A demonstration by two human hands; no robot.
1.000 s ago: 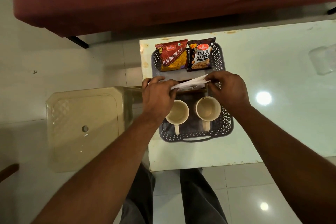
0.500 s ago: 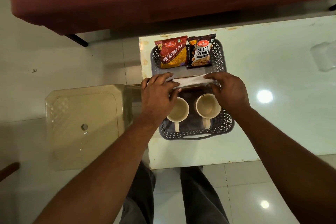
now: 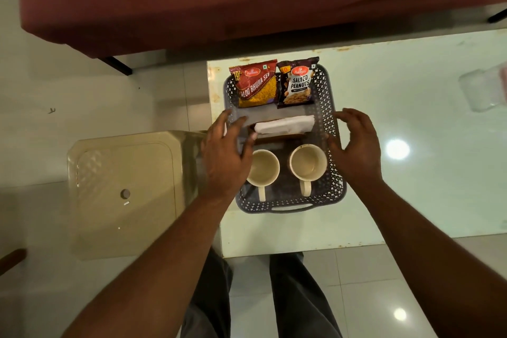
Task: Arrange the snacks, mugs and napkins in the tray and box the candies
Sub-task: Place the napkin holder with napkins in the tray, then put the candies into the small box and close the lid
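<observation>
Fingers (image 3: 354, 121) spread, both hands empty, napkins (image 3: 285, 125) in tray (image 3: 336, 145)

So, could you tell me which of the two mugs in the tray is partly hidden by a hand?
The left mug: the left hand overlaps its rim. The right mug shows its whole rim, clear of the right hand.

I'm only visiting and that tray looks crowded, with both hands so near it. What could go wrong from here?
1. The tray sits near the table's left edge; a nudge might slide it toward the drop.
2. The left hand hangs over the left mug; dropping lower, it might knock it against the right mug.
3. The napkins lie loose between the snack packets and mugs; a brush from the right hand may shift them.
</observation>
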